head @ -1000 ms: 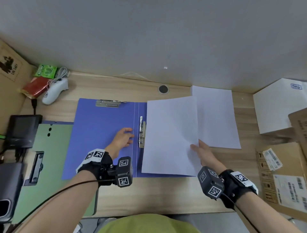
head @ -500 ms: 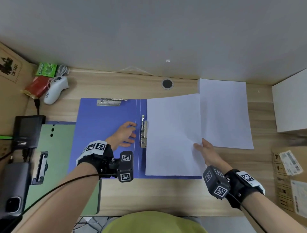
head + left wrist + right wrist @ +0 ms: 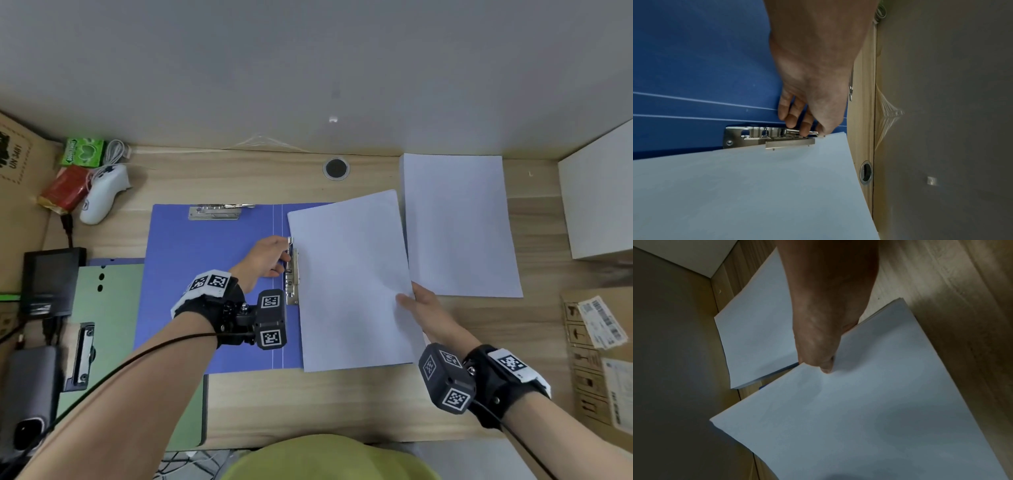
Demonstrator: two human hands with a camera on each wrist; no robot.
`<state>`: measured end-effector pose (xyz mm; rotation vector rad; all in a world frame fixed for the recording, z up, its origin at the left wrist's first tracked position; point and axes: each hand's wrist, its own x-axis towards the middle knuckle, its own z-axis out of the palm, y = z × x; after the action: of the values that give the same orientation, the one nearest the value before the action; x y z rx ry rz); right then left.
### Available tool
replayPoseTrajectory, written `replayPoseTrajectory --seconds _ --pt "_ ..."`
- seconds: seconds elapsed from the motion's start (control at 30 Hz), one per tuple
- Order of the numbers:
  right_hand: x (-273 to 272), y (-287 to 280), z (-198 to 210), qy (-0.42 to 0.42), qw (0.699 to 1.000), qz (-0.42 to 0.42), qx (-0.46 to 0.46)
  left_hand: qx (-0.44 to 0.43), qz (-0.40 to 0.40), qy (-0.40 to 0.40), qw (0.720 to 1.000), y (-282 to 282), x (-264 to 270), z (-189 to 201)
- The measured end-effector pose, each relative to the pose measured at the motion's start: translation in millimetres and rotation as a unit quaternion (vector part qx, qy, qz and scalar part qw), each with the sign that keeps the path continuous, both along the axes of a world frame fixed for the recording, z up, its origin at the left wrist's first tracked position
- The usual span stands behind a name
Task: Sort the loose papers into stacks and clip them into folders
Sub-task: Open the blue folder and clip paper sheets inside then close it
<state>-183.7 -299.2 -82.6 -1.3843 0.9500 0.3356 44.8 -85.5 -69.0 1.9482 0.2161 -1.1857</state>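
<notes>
An open blue folder [image 3: 205, 274] lies flat on the wooden desk. Its metal spring clip [image 3: 293, 274] runs along the spine; a second clip [image 3: 215, 211] sits at the top of the left cover. My left hand [image 3: 270, 258] curls its fingers [image 3: 803, 128] on the clip lever [image 3: 797, 131]. A white paper stack [image 3: 349, 281] lies tilted on the folder's right half, its left edge at the clip. My right hand [image 3: 419, 301] pinches this stack's right edge, thumb [image 3: 825, 365] on top. Another paper stack [image 3: 455, 226] lies further right.
A green folder [image 3: 113, 308] with its own clip lies at the left, beside a black device [image 3: 51, 281] and a phone. A white controller [image 3: 102, 195] and snack packs sit at the back left. Cardboard boxes [image 3: 603, 359] and a white box [image 3: 599, 198] stand at the right.
My left hand moved right from the blue cover onto the spine clip. The right hand turned the paper stack so that its top leans right.
</notes>
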Motion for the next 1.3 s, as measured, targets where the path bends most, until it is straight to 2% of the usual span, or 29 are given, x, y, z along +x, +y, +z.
replayPoseTrajectory --seconds 0.23,0.7,0.83,1.0,1.3 --pt "12 7 -1 0.005 1.000 -0.006 0.009 -0.013 0.032 -0.024 0.999 9 -2 -3" --pt "18 8 -5 0.027 0.999 0.014 -0.020 -0.053 -0.024 0.005 0.998 55 -29 8" --pt "18 9 -7 0.028 0.999 0.018 -0.037 -0.037 -0.048 0.003 0.998 60 -40 7" --pt "14 11 -12 0.024 0.999 0.016 -0.034 -0.021 -0.036 -0.023 0.999 61 -53 -4" --pt "3 6 -12 0.040 0.999 -0.022 0.023 0.047 -0.059 -0.086 0.993 56 -58 -21"
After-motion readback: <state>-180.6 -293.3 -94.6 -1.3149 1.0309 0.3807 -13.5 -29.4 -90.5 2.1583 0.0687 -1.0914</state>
